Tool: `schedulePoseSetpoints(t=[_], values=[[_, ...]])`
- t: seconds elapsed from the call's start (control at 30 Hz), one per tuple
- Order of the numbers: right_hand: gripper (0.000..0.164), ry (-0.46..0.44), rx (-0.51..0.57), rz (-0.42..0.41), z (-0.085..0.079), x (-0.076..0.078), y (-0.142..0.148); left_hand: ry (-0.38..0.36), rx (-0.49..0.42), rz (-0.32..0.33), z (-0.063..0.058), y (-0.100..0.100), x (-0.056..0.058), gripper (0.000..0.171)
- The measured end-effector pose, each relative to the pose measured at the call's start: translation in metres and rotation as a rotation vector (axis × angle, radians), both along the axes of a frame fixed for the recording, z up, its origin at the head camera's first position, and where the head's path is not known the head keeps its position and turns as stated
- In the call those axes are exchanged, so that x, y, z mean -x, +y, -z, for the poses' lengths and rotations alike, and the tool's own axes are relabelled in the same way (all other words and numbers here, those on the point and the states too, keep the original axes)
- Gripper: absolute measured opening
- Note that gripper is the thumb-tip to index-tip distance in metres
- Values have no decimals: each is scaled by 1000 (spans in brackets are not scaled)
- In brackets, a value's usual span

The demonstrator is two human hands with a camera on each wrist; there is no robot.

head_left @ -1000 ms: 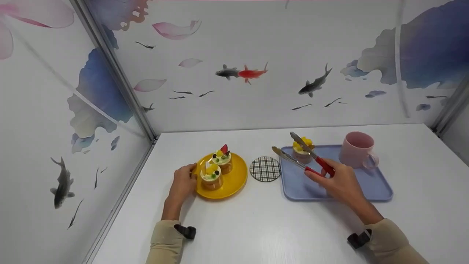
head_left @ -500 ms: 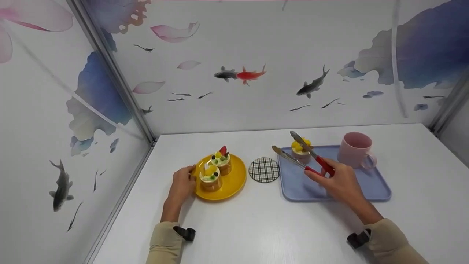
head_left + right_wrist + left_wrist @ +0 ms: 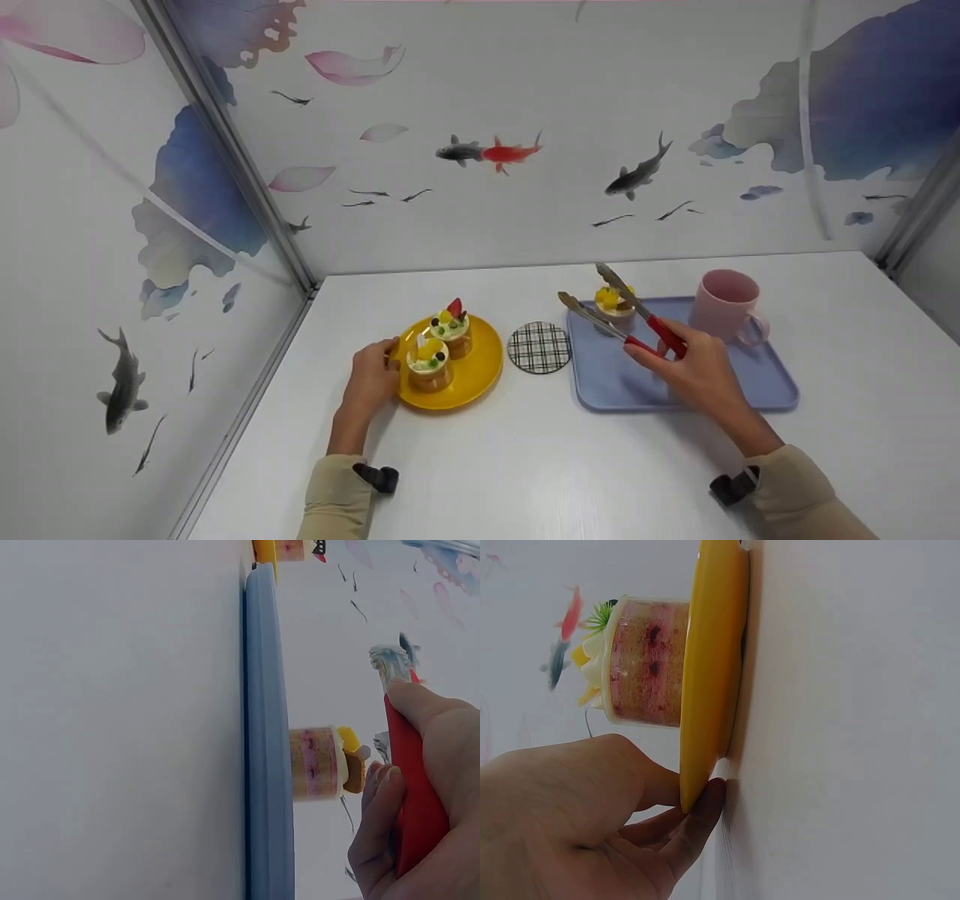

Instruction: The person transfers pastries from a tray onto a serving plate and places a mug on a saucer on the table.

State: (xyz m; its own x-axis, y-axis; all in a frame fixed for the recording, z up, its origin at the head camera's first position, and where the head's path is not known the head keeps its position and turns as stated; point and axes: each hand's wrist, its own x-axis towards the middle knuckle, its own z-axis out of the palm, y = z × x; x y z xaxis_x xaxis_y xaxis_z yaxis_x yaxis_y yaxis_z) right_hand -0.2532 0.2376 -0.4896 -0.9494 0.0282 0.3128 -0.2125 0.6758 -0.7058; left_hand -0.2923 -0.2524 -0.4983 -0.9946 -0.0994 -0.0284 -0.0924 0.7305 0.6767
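My left hand [image 3: 371, 373] pinches the near-left rim of a round yellow plate [image 3: 480, 375]; in the left wrist view the thumb lies over the rim and fingertips are under it. Two fruit-topped cup cakes stand on this plate, a front one [image 3: 429, 369] and a back one [image 3: 451, 330] with a strawberry. My right hand [image 3: 697, 367] grips red-handled metal tongs [image 3: 664, 335], their arms spread apart. Behind the tongs, a third cup cake [image 3: 606, 300] with yellow fruit stands on the blue tray [image 3: 622, 382]. The tong arms partly cover it in the head view; contact cannot be told.
At the tray's back right stands a pink mug [image 3: 724, 311], handle toward the right. A round checked coaster [image 3: 539, 348] lies between plate and tray, close to the tray's left edge. Painted wall panels [image 3: 480, 225] border the white table [image 3: 510, 465] behind and on the left.
The tong tips have risen slightly and shifted a little over the cake on the tray. My left hand stays on the plate. The head view has shifted slightly.
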Motion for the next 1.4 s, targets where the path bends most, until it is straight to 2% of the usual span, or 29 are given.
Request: schedulePoseSetpoints(t=[0.17, 0.43, 0.73, 0.8, 1.03, 1.2, 1.4], values=[[61, 11, 20, 0, -2, -1, 1, -1, -8, 4, -1, 0, -1, 53], [71, 22, 18, 38, -2, 1, 4, -17, -15, -12, -2, 1, 0, 53], [70, 1, 7, 78, 0, 4, 12, 15, 1, 1, 0, 1, 0, 52], [72, 0, 3, 80, 1, 4, 14, 17, 4, 3, -1, 1, -1, 51], [59, 8, -18, 76, 5, 7, 17, 27, 24, 13, -1, 0, -1, 50], [68, -1, -37, 71, 6, 7, 18, 3, 4, 0, -1, 1, -1, 51], [64, -20, -52, 58, 8, 8, 21, -19, 2, -11, -2, 2, 0, 52]])
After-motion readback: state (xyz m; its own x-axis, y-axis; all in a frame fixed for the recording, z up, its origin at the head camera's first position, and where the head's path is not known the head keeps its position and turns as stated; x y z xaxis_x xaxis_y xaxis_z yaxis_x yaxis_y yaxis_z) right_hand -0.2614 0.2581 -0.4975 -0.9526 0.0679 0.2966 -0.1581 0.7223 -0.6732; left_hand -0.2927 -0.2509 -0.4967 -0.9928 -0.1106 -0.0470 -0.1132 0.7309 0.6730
